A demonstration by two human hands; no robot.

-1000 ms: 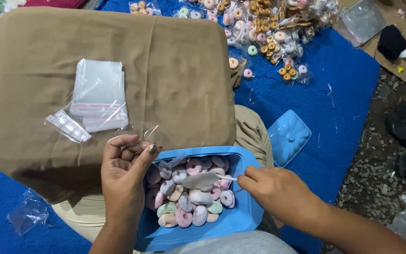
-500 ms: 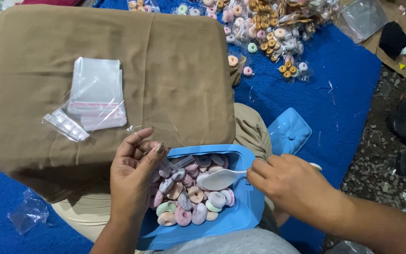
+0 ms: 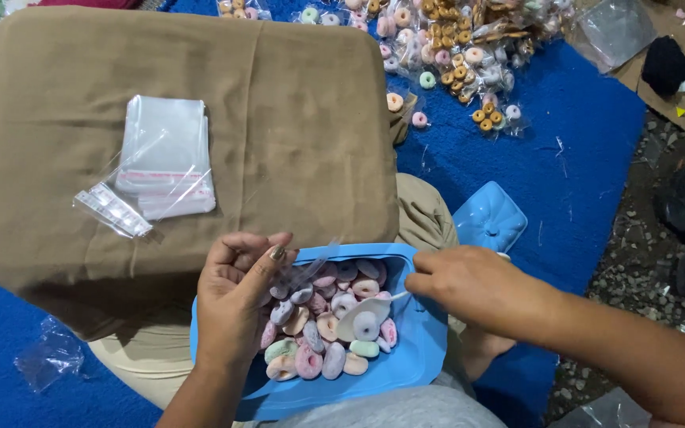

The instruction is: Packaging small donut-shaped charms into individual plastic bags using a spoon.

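Note:
A blue plastic box [image 3: 418, 361] rests on my lap, filled with several pastel ring-shaped candies [image 3: 323, 337]. My right hand [image 3: 469, 289] grips a white spoon [image 3: 365, 317] whose bowl lies on the candies with one ring in it. My left hand [image 3: 235, 297] hovers over the box's left rim, pinching a small clear plastic bag [image 3: 304, 268] whose open end hangs over the candies.
A brown cushion [image 3: 279, 135] lies ahead with a stack of clear bags [image 3: 166, 158] and a strip of peeled tape pieces [image 3: 112, 210]. The box's blue lid [image 3: 489, 218] sits on the blue mat. Several bagged candies [image 3: 453, 47] lie at the top. A crumpled bag [image 3: 49, 361] lies left.
My right hand has moved the spoon down into the candies and picked up one ring. My left hand has shifted slightly toward the box with the clear bag.

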